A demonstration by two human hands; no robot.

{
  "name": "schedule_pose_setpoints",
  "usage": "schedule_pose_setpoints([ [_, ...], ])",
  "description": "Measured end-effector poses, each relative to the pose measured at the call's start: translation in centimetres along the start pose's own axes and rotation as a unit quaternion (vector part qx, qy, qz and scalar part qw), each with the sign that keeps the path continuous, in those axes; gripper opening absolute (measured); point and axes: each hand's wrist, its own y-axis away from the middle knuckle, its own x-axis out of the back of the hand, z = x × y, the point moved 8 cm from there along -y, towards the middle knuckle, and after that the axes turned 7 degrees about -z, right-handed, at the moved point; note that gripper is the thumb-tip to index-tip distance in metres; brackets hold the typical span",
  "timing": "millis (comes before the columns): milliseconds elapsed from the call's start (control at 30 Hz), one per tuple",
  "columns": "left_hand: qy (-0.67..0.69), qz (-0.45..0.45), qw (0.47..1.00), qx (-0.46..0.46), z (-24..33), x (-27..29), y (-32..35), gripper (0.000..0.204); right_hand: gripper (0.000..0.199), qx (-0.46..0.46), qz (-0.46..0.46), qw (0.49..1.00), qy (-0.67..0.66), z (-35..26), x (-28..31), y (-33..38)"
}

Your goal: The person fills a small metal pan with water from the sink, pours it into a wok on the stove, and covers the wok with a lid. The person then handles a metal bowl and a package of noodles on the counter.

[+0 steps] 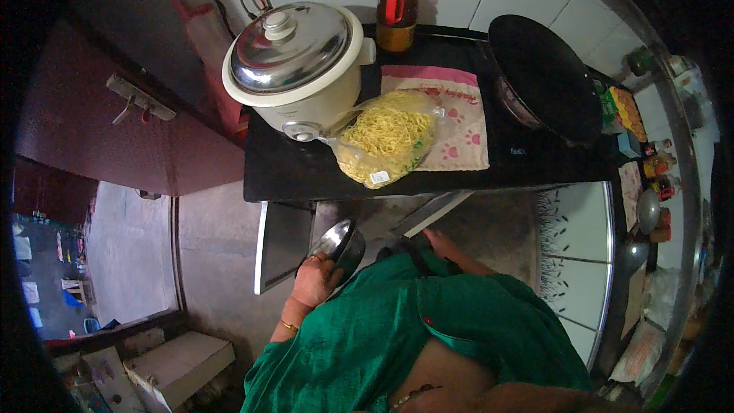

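Left hand has the bowl — near side of the counter!
Tilted, it sits just far-right of those curled fingers; right hand, farther right by the panel — grip hidden, can't tell.

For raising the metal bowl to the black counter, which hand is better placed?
Probably the left hand: it holds the metal bowl at its rim. The right hand is apart from it, near the open cabinet door.

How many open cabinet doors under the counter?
2: left door, beside the metal bowl in the left hand; right door, near the partly hidden right hand. More may be hidden.
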Motion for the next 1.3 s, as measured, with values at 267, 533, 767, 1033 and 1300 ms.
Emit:
schedule_pose_setpoints([
  [267, 0.004, 0.036, 0.999, 0.001, 2.0, 4.2, 1.0, 0.018, 0.077, 0.099, 0.095, 0.99, 0.013, -4.9, 4.3, 0.2],
  [533, -0.007, 0.104, 0.994, 0.017, 3.2, 10.1, 3.1, 0.015, 0.045, 0.075, -0.069, 0.98, -0.173, -14.9, 9.8, 2.0],
  [767, -0.067, 0.168, 0.983, 0.023, 4.0, 13.0, 4.9, 0.012, 0.039, 0.39, 0.201, 0.898, -0.038, -34.9, 23.6, 8.3],
  [1033, -0.049, 0.168, 0.984, 0.026, 3.4, 13.6, 5.7, 0.011, 0.049, 0.416, 0.251, 0.85, 0.204, -43.9, 23.8, 3.2],
  [1300, -0.05, 0.208, 0.977, -0.023, 2.7, 14.3, 4.7, 0.016, 0.054, 0.335, 0.259, 0.808, 0.41, -45.1, 22.2, -2.5],
])
